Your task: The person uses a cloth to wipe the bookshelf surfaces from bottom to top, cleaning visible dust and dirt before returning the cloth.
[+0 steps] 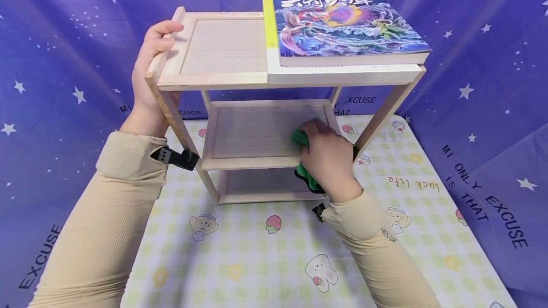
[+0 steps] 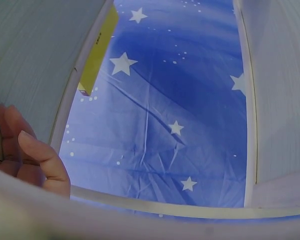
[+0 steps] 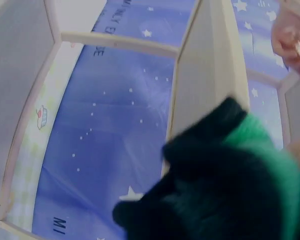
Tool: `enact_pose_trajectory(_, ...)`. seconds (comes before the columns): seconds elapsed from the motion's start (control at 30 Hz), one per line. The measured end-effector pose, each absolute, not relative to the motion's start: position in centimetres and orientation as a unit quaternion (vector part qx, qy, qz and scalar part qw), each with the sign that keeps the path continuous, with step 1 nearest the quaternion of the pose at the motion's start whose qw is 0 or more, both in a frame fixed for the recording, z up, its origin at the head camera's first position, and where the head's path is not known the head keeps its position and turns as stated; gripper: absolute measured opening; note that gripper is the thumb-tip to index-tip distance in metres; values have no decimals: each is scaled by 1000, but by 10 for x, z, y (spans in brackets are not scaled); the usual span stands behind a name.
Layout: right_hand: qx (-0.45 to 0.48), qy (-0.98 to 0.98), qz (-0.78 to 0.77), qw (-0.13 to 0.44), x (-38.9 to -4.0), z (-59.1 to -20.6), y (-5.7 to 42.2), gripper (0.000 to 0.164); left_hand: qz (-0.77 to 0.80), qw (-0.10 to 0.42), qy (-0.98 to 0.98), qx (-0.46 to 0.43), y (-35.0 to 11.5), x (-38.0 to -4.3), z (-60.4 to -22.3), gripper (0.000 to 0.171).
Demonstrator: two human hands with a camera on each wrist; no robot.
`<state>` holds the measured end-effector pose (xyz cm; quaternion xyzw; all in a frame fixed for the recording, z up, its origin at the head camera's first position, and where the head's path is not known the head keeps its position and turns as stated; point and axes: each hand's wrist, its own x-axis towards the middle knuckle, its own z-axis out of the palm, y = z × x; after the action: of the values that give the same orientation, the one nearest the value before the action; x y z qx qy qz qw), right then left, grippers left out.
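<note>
A small three-tier wooden shelf rack (image 1: 227, 46) stands upright on the table. My left hand (image 1: 147, 68) grips the left rail of its top board, fingers over the edge; the left wrist view shows other fingers (image 2: 49, 162) against the board's underside. On the right part of the middle board (image 1: 252, 132), my right hand (image 1: 329, 158) holds a green cloth (image 1: 306, 175) with a dark edge. The cloth is bunched under the fingers and its lower part hangs over the front edge. Up close in the right wrist view, the cloth (image 3: 262, 137) looks blurred.
Two thick books lie stacked on the top board's right half: a blue illustrated one (image 1: 338, 23) over one with a yellow spine (image 1: 269, 18). A checked tablecloth (image 1: 252, 255) covers the table. Purple star-printed fabric (image 1: 479, 61) surrounds it. The bottom board (image 1: 261, 182) sits low, near the tablecloth.
</note>
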<state>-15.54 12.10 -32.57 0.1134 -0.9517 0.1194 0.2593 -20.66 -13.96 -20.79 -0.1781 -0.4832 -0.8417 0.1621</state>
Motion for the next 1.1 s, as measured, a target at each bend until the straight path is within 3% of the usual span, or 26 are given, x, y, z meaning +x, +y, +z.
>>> enact_pose_trajectory(0.37,104,-919,153,347,-150,-343,119,29,-839,161,-488,-178,-140,-206,-208,30)
enact_pose_trajectory(0.73,117,-826,251,491,-152,-366,115,28,-839,164,-486,-180,-139,-206,-208,28)
enact_pose_trajectory(1.1,179,-799,228,527,-153,-371,93,20,-846,162,-477,-178,-139,-207,-209,29)
